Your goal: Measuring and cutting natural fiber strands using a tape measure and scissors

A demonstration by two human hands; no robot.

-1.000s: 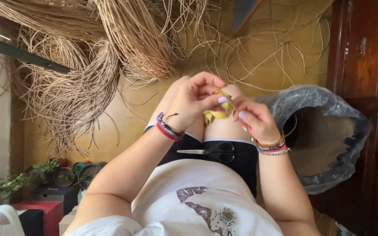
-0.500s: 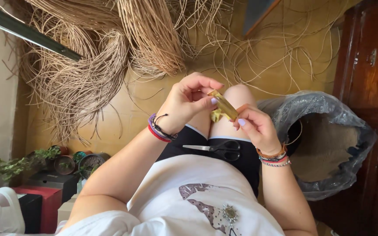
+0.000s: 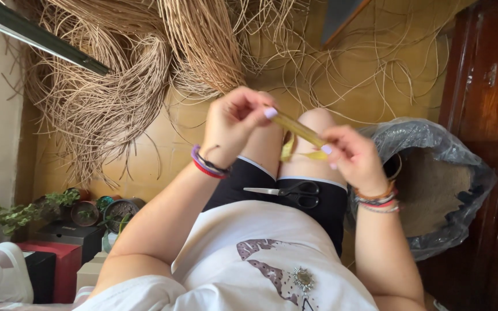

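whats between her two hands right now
In the head view a flat yellow strip spans the gap, pinched by the left hand at one end and the right hand at the other, above the knees.

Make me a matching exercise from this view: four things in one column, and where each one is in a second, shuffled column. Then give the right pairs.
Things:
1. yellow strip
2. scissors
3. rattan bundle
4. potted plants

Places:
A. spread over the floor beyond the knees
B. stretched between the left hand and the right hand
C. on the floor at the lower left, beside a red box
D. lying flat on the lap, on the black shorts

Pairs: 1-B, 2-D, 3-A, 4-C
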